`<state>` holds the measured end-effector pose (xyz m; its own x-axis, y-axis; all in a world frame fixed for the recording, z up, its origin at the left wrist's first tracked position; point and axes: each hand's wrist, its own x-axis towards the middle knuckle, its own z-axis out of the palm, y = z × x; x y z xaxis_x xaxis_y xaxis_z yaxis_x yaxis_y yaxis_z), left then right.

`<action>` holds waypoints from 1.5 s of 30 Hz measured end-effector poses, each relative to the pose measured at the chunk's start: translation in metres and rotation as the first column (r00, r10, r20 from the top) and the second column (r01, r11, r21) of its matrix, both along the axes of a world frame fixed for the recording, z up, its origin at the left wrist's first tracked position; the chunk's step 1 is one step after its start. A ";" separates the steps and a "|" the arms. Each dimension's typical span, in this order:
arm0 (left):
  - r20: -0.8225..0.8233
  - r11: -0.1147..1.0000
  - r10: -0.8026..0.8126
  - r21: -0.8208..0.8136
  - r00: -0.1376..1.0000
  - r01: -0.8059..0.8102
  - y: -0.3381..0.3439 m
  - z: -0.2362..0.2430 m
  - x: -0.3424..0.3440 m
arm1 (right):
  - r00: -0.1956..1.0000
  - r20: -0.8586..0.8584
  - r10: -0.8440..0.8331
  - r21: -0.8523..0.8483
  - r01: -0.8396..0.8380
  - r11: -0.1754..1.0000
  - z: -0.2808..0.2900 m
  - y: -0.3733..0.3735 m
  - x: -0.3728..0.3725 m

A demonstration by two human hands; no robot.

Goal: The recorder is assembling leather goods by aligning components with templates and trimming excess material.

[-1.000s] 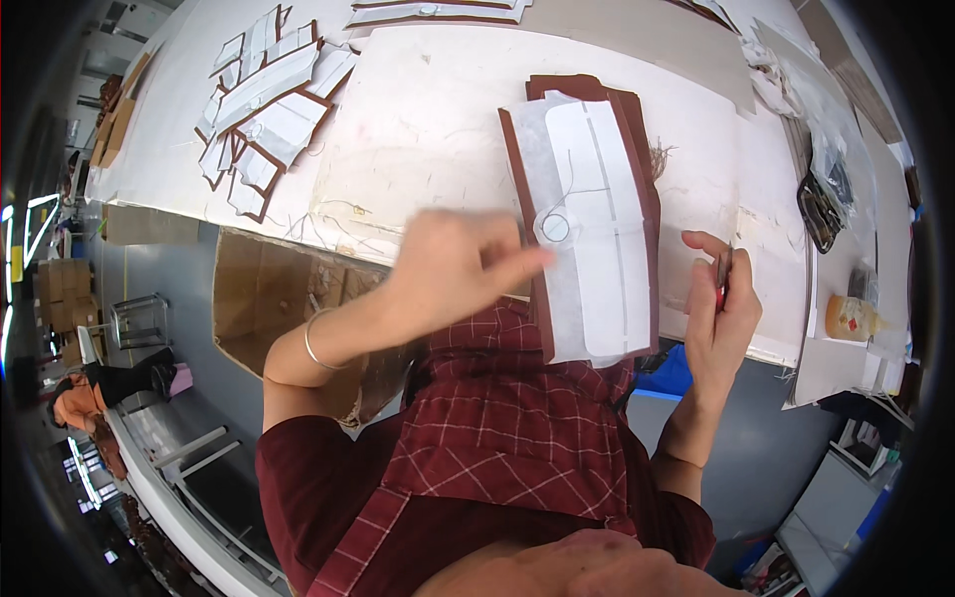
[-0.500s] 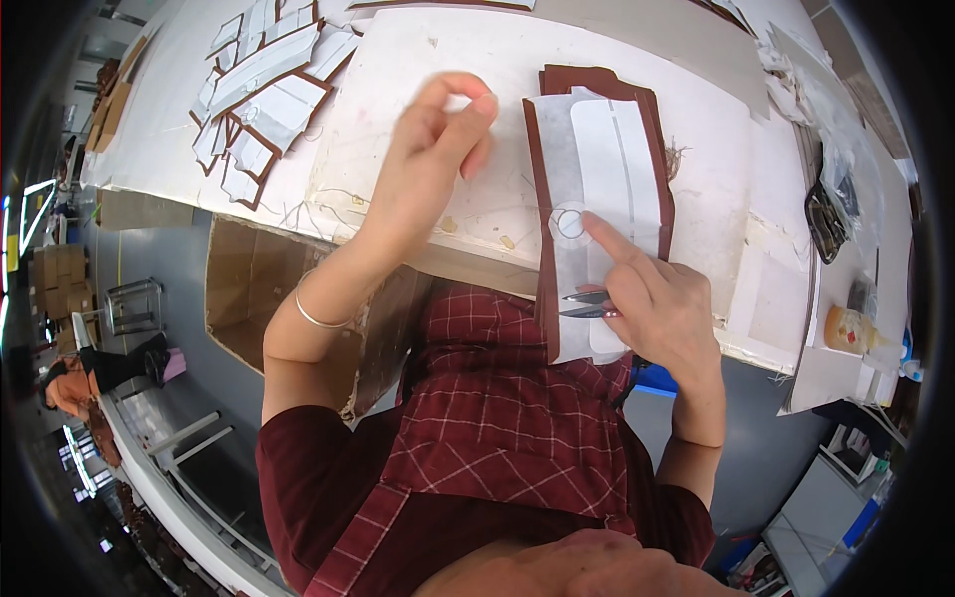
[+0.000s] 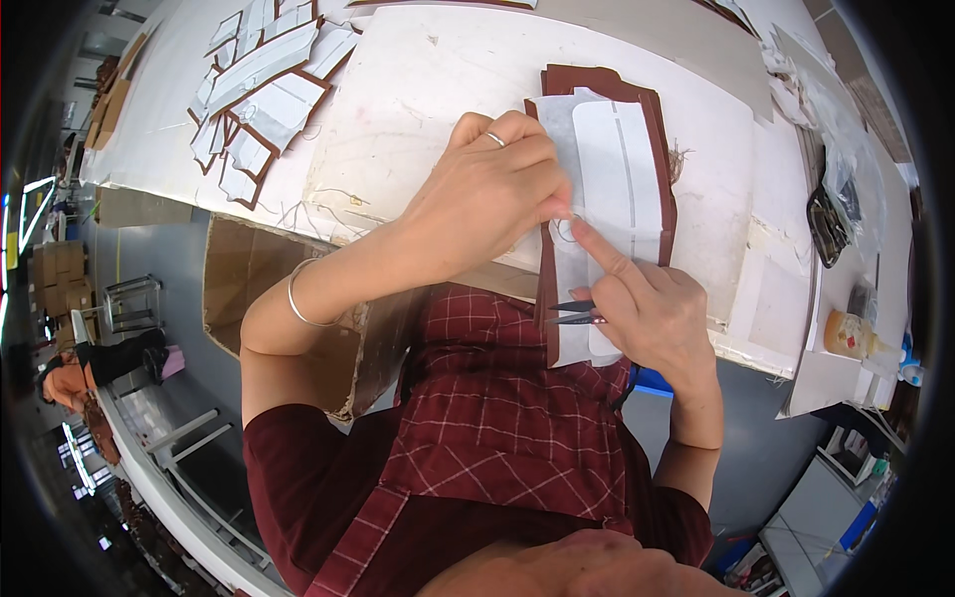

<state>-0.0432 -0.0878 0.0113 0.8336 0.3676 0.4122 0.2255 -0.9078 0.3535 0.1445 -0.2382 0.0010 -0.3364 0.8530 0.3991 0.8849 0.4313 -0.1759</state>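
Left fingers [image 3: 542, 204] now pinched on white pattern piece [image 3: 612, 189], right hand [image 3: 647, 308] gripping snips [image 3: 575, 312].

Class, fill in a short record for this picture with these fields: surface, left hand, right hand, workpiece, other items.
surface: white worktable
left hand: left hand pressing on the white pattern sheet, ring on one finger
right hand: right hand holding small scissors, forefinger pointing at a small ring on the sheet
workpiece: white sheet lying on a brown leather piece
other items: stack of brown-and-white cut pieces far left; small bottle at right
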 end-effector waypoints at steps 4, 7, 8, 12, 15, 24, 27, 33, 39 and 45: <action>-0.020 0.993 -0.008 -0.118 1.000 0.005 -0.006 -0.001 -0.008 | 0.999 0.038 -0.007 0.014 0.006 1.000 0.001 -0.001 -0.001; -0.019 0.992 0.095 -0.078 0.995 -0.097 -0.011 -0.001 -0.013 | 1.000 0.029 -0.010 0.035 0.009 0.999 -0.003 -0.001 -0.001; 0.012 0.981 0.194 -0.005 0.981 -0.194 -0.013 -0.001 -0.014 | 1.000 0.025 -0.011 0.034 0.011 0.999 -0.003 -0.001 -0.002; 0.025 0.993 0.105 0.045 0.994 -0.106 -0.019 0.008 -0.007 | 1.000 0.012 -0.011 0.049 0.010 0.999 -0.005 0.000 -0.001; -0.076 0.991 0.053 0.123 0.996 -0.043 -0.019 0.011 -0.004 | 1.000 -0.012 -0.006 0.046 0.006 0.999 -0.005 0.001 -0.001; -0.055 0.864 -0.006 -0.502 0.998 -0.023 0.004 0.008 -0.003 | 0.999 -0.047 -0.007 0.043 0.009 0.999 -0.005 0.000 0.000; 0.053 0.746 0.035 -0.666 0.998 0.010 0.000 0.006 -0.007 | 0.999 -0.047 -0.017 0.045 0.019 0.999 -0.005 0.001 -0.001; -0.091 0.998 -0.012 -0.068 0.996 0.006 -0.010 0.011 0.001 | 1.000 -0.013 -0.013 0.078 0.014 0.997 -0.010 0.001 0.001; -0.129 0.996 0.008 -0.082 0.992 -0.019 -0.007 0.005 -0.001 | 0.999 -0.034 -0.012 0.086 0.014 0.996 -0.011 0.000 0.002; 0.057 0.783 0.050 -0.622 0.997 -0.004 -0.002 0.005 -0.007 | 0.999 -0.049 -0.012 0.060 0.015 0.998 -0.009 0.001 0.002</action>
